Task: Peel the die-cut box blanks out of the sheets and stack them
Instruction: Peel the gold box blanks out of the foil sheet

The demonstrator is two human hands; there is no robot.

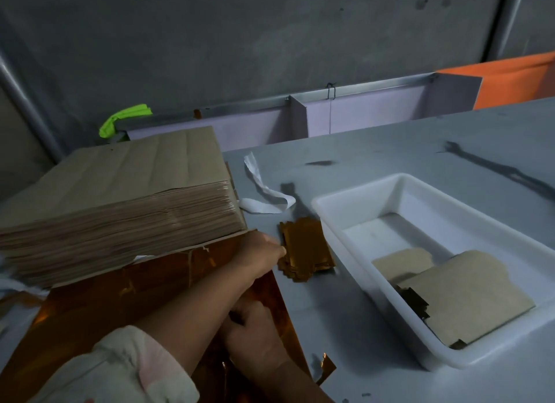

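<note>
Just left of the white tub (330,204), a pile of gold blanks (309,249) lies on the grey table (390,144), with a strip of bare table between them. The left hand (259,254) meets the pile's left edge; I cannot tell its grip. Nearer, the right hand (253,324) curls its fingers on the gold sheet (90,309), near the sheet's right edge.

The sheet stack (114,192) is cut off at the left edge. The left forearm (195,306) hides the right hand (255,333) fingertips; grip on the gold sheet (90,312) indeterminate.
</note>
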